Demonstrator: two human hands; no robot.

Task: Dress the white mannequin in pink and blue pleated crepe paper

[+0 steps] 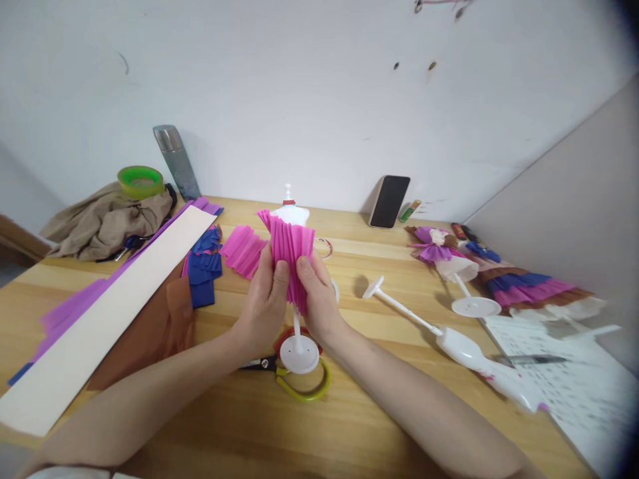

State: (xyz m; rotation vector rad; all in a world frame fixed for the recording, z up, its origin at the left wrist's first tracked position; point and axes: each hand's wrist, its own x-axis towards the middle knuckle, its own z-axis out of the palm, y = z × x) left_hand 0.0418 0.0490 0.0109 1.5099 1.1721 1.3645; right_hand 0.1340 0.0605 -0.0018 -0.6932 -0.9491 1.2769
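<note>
A small white dress-form mannequin [294, 214] stands upright on a round white base [299, 354]. Pleated pink crepe paper [292, 256] covers the front of its body. From the left side my left hand [267, 296] presses the pleats, its fingers curled behind them. My right hand [319, 293] grips the same paper from the other side, thumb on the front. A second pleated pink piece [244, 251] lies on the table beside my left hand. Scissors with yellow-green handles [307, 389] lie under the base. Fingertips behind the paper are hidden.
White card strip [110, 313], brown paper [150, 332] and blue paper pieces [204, 266] lie left. Behind them are tape [140, 181], cloth [110, 216] and a flask [177, 163]. Right are another mannequin [394, 306], phone [390, 201], dressed figures [444, 249] and written sheets [564, 379].
</note>
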